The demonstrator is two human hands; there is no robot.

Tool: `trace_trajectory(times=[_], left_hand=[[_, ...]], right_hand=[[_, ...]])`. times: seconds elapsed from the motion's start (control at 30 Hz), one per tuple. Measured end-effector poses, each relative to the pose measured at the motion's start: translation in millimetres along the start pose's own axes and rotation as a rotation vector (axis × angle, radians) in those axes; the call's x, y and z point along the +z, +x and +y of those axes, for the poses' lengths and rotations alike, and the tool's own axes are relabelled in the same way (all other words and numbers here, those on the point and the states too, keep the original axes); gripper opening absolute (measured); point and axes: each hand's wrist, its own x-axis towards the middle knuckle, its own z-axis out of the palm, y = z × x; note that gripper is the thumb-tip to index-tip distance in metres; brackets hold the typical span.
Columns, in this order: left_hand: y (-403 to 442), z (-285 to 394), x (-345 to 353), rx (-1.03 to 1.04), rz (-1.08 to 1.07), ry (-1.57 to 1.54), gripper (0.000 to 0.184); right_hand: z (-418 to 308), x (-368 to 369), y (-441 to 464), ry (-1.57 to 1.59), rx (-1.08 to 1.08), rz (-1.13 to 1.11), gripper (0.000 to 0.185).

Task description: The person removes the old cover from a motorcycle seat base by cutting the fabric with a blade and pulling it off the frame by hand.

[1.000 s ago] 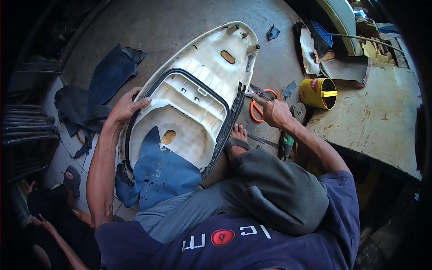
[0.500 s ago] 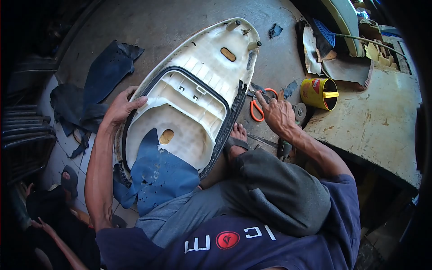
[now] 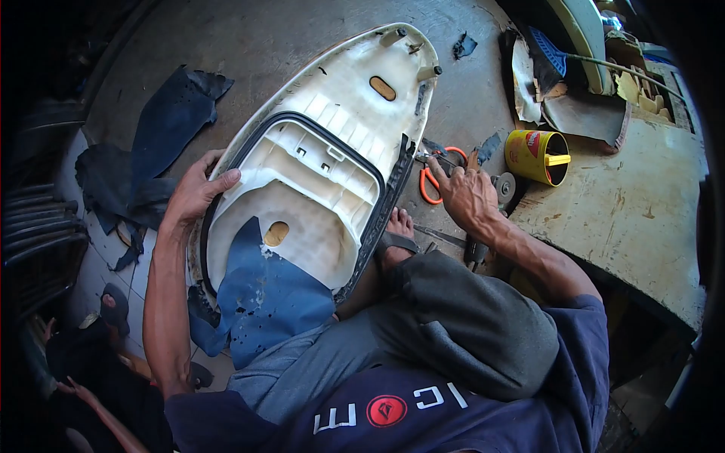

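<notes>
A motorcycle seat base (image 3: pixel 343 98), pale with its underside up, leans lengthwise in front of my lap. My left hand (image 3: pixel 200 187) grips its left rim, thumb over the top edge and fingers hidden behind. My right hand (image 3: pixel 470 198) is at the right of the base, index finger stretched toward its edge and the other fingers curled; whatever they close on is hidden. Just beyond that hand lie orange-handled scissors (image 3: pixel 429 187). A torn blue cover piece (image 3: pixel 276 298) hangs over the near end of the base and my thigh. Black trim (image 3: pixel 396 177) runs along the right rim.
A yellow can (image 3: pixel 538 157) stands right of my right hand, near a power tool's grinding disc (image 3: pixel 504 186). Dark cover scraps (image 3: pixel 170 124) lie left on the floor. A worn board (image 3: pixel 627 211) fills the right side. Another person's hand (image 3: pixel 79 392) shows lower left.
The seat base's near end and my left hand have shifted slightly left in view. My right hand stays at nearly the same spot beside the right edge.
</notes>
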Motion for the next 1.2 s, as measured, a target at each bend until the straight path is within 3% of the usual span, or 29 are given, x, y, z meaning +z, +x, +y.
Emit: trace_trajectory(times=[0.57,0.67,0.77,0.9,0.97,1.2], left_hand=[[-2.4,8.7,3.1,-0.049,0.024,0.002,0.082],[1.1,15.5,1.2,-0.049,-0.070,-0.061,0.084],[5.4,6.0,-0.5,0.007,-0.047,-0.025,0.085],[-12.0,18.2,3.3,-0.036,-0.041,-0.012,0.084],[3.1,-5.9,-2.6,0.094,0.005,0.130,0.079],[-5.4,-1.7,-2.3,0.002,-0.004,0.048,0.077]], right_hand=[[-15.3,-17.2,10.5,-0.052,-0.026,-0.062,0.058],[-10.1,-11.1,14.1,0.345,0.139,-0.166,0.060],[-2.1,17.0,10.0,0.470,0.119,-0.035,0.060],[-5.6,-16.5,-1.8,0.207,0.042,0.009,0.057],[-3.6,-3.1,1.5,-0.072,-0.052,0.042,0.055],[-6.4,-15.8,4.2,-0.099,-0.156,-0.045,0.058]])
